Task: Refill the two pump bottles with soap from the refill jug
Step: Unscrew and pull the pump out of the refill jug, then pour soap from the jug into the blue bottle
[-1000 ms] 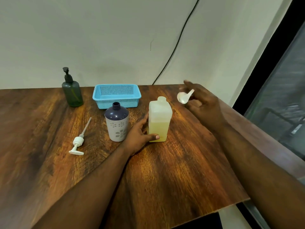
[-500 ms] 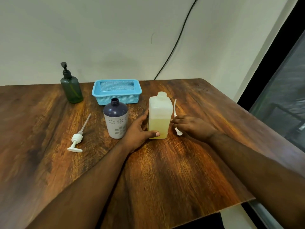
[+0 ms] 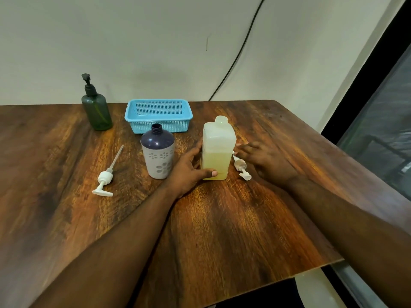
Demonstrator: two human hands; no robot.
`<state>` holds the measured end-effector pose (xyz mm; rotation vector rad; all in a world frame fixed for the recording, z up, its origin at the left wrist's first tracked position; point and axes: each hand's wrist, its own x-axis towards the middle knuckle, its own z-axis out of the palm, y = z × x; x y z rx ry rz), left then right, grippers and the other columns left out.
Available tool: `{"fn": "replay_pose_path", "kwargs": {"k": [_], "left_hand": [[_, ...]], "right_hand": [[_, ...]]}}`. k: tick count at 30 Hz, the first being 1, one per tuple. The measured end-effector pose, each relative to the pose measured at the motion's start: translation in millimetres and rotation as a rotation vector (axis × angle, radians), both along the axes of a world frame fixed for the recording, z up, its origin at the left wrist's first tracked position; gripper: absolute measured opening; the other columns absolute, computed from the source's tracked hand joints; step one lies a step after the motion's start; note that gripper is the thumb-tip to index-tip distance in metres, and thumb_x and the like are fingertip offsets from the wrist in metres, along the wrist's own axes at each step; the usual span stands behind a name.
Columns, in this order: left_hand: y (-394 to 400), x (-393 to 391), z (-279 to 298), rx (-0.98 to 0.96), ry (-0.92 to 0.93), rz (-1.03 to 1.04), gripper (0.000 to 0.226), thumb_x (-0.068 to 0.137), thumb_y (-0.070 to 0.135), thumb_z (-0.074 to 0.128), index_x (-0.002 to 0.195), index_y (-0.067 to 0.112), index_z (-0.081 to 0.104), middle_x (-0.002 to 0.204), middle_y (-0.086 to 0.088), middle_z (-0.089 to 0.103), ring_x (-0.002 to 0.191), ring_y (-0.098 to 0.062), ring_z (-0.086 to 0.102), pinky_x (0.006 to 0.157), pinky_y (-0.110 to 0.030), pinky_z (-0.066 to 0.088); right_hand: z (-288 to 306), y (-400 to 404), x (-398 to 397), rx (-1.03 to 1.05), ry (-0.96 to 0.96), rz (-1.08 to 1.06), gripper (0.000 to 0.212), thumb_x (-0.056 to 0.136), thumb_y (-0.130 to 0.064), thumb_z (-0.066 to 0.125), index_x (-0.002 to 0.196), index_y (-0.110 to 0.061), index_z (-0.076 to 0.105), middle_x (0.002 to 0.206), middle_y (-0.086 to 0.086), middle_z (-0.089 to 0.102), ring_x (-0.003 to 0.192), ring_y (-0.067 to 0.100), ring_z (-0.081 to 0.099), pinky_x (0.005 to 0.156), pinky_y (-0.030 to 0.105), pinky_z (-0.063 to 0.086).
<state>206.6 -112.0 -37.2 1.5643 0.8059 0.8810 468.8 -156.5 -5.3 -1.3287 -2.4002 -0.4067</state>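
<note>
The translucent refill jug (image 3: 218,150), about half full of yellow soap and uncapped, stands upright mid-table. My left hand (image 3: 189,168) grips its lower left side. My right hand (image 3: 264,161) hovers just right of the jug with fingers spread, holding nothing. A white pump head (image 3: 241,168) lies on the table between jug and right hand. A purple-and-white flowered bottle (image 3: 158,154) stands open, left of the jug. Its white pump (image 3: 105,177) lies further left. A dark green pump bottle (image 3: 96,107) with a black pump stands at the back left.
A blue perforated basket (image 3: 158,115) sits behind the flowered bottle. The wooden table (image 3: 222,230) ends at the right and front edges. A black cable (image 3: 238,52) runs down the wall. A dark window frame is on the right.
My right hand brought the white pump head down from the air, laid it beside the jug and let go. My left hand stayed on the jug.
</note>
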Motion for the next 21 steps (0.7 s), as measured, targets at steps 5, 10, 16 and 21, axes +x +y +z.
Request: {"fn": "replay_pose_path", "kwargs": {"k": [5, 10, 16, 21], "left_hand": [[-5, 0, 2, 0.021, -0.006, 0.012, 0.101, 0.073, 0.001, 0.083, 0.156, 0.02, 0.028, 0.155, 0.009, 0.041, 0.14, -0.008, 0.041, 0.114, -0.034, 0.04], [-9, -1, 1, 0.087, -0.012, 0.042, 0.111, 0.069, 0.019, 0.087, 0.157, 0.029, 0.019, 0.16, 0.009, 0.033, 0.145, -0.01, 0.035, 0.118, -0.043, 0.035], [-12, 0, 0, 0.179, 0.001, 0.077, 0.102, 0.073, 0.019, 0.082, 0.156, 0.027, 0.023, 0.159, 0.008, 0.033, 0.144, -0.008, 0.036, 0.117, -0.043, 0.036], [-28, 0, 1, 0.349, 0.125, 0.214, 0.092, 0.079, 0.024, 0.078, 0.155, 0.023, 0.026, 0.156, 0.01, 0.036, 0.142, -0.008, 0.037, 0.116, -0.034, 0.036]], "right_hand": [[22, -11, -32, -0.131, 0.755, -0.218, 0.033, 0.097, -0.014, 0.057, 0.13, -0.017, 0.062, 0.133, -0.002, 0.061, 0.122, 0.006, 0.054, 0.103, 0.033, 0.047], [32, -14, -74, -0.431, 1.213, -0.146, 0.035, 0.104, -0.024, 0.041, 0.136, -0.022, 0.057, 0.137, -0.007, 0.059, 0.122, 0.004, 0.056, 0.101, 0.025, 0.047], [15, -16, -89, -0.62, 1.49, -0.052, 0.057, 0.087, -0.042, 0.059, 0.139, -0.022, 0.05, 0.127, -0.004, 0.064, 0.112, 0.01, 0.064, 0.086, 0.03, 0.057], [2, -7, -98, -0.663, 1.496, -0.086, 0.078, 0.063, -0.023, 0.085, 0.133, -0.028, 0.051, 0.121, -0.004, 0.066, 0.116, 0.023, 0.062, 0.088, 0.045, 0.058]]}}
